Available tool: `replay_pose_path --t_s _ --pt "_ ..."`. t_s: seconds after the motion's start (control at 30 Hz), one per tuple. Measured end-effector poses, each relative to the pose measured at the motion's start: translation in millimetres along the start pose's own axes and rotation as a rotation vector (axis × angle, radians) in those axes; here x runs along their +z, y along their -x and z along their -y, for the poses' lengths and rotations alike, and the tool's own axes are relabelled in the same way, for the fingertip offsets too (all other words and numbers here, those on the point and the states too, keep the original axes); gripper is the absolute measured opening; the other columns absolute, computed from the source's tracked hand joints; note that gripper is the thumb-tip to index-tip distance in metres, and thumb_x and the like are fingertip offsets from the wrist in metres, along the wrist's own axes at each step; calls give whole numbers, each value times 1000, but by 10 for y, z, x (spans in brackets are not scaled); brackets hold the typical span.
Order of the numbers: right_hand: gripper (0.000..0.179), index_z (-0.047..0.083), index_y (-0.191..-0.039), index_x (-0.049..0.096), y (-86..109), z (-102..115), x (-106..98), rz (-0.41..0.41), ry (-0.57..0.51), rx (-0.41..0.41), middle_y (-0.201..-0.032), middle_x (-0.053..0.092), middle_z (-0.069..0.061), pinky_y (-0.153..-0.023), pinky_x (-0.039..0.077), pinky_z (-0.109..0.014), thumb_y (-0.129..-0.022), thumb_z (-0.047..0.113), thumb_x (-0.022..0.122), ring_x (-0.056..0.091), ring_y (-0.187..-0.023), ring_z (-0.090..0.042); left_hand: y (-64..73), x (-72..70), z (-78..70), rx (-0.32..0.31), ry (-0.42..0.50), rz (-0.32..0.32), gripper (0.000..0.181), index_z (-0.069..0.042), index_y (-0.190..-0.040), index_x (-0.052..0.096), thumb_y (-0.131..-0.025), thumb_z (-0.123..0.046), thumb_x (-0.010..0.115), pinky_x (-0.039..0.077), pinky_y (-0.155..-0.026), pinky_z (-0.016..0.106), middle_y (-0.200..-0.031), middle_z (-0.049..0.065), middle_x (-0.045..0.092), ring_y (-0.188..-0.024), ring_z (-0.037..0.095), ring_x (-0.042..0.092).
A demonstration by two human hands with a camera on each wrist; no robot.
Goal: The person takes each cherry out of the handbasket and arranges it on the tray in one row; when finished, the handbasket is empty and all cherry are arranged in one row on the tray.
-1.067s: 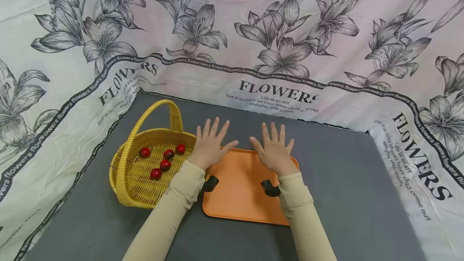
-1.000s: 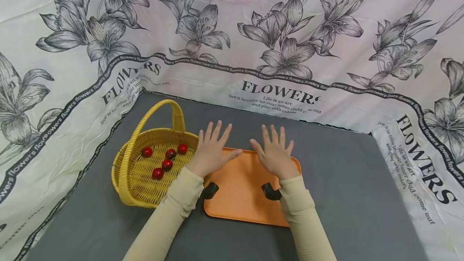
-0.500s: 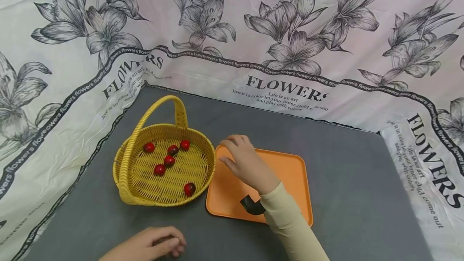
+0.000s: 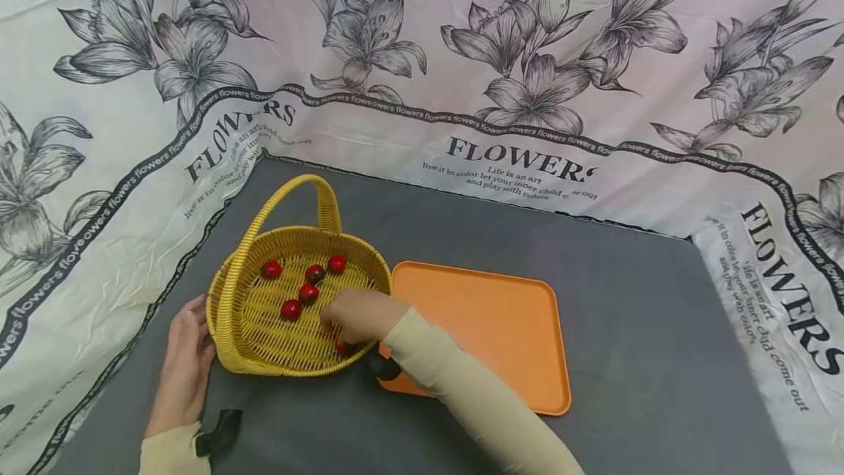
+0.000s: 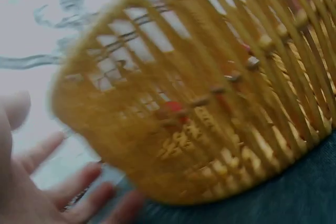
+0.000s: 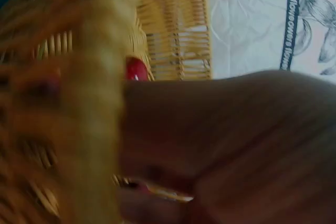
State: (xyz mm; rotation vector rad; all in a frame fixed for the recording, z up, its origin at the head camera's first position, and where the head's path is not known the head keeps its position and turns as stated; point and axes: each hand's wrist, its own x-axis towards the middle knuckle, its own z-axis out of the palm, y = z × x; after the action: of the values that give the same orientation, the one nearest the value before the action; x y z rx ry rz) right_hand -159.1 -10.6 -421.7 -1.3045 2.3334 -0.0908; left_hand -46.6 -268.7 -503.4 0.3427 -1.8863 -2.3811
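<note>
A yellow wicker basket (image 4: 297, 358) with an arched handle holds several dark-red cherries (image 4: 291, 309). My right hand (image 4: 363, 316) reaches over its right rim with fingers pointing down. Below these fingers a cherry (image 4: 343, 347) shows in part; whether they pinch it is hidden. In the blurred right wrist view, another cherry (image 6: 137, 69) shows just above the hand. My left hand (image 4: 186, 365) is at the basket's outer left side. In the left wrist view its fingers (image 5: 79, 184) are spread beside the woven wall; contact is unclear.
An orange tray (image 4: 488, 328) lies right of the basket on the grey tabletop (image 4: 633, 358), partly under my right forearm. A white flower-printed cloth (image 4: 369, 123) rises behind and along the sides. Black straps (image 4: 220, 432) sit at my wrists.
Both hands first hovered flat over the tray. My left hand has drawn back and gone to the basket's left side. My right hand has moved left into the basket, over the near cherry.
</note>
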Motion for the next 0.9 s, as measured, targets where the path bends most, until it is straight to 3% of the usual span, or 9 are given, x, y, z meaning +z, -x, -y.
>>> replay_pose_path --t_s 0.1,0.27,0.4,0.53,0.67,0.8,0.9 --pt "16 20 -99 71 -70 43 64 50 26 5 -92 67 8 -66 45 -18 -83 18 76 57 -75 -6 -103 86 26 35 -61 -57 57 -27 -153 12 -102 -44 29 36 -91 11 -148 -4 23 -129 5 34" --pt "7 19 -89 71 -70 83 67 83 53 -13 -84 66 7 -63 44 -18 -84 17 75 56 -72 -7 -158 189 85 76 -47 -119 54 -31 -153 14 -103 -44 29 39 -92 11 -155 1 18 -134 14 31" --pt "12 18 -98 72 -14 18 34 35 -16 -41 -91 67 7 -66 45 -18 -87 14 71 56 -76 -6 -182 232 126 99 -85 -134 53 -29 -154 17 -104 -44 27 37 -93 11 -156 0 19 -135 14 30" --pt "18 18 -108 70 202 -82 -100 -102 -136 -73 -100 66 6 -72 45 -17 -90 18 68 56 -84 -5 -195 249 160 117 -93 -125 52 -25 -153 19 -104 -42 26 37 -93 11 -154 2 22 -132 13 32" --pt "24 16 -116 66 511 -223 -262 -270 -288 -37 -107 63 3 -77 46 -21 -91 20 66 55 -92 -9 -197 246 162 127 -75 -139 51 -23 -153 22 -105 -41 27 38 -93 13 -152 4 25 -130 14 35" --pt "33 16 -123 62 777 -442 -304 -441 -433 70 -112 60 1 -80 50 -27 -90 16 68 59 -96 -14 -198 231 147 130 -57 -155 50 -23 -152 25 -104 -40 29 38 -93 15 -151 5 26 -130 14 36" --pt "39 17 -126 60 888 -601 -227 -569 -519 182 -115 60 -1 -80 53 -30 -89 10 68 63 -98 -17 -197 222 137 126 -47 -164 50 -24 -151 27 -104 -41 30 38 -93 15 -151 5 26 -130 15 35"
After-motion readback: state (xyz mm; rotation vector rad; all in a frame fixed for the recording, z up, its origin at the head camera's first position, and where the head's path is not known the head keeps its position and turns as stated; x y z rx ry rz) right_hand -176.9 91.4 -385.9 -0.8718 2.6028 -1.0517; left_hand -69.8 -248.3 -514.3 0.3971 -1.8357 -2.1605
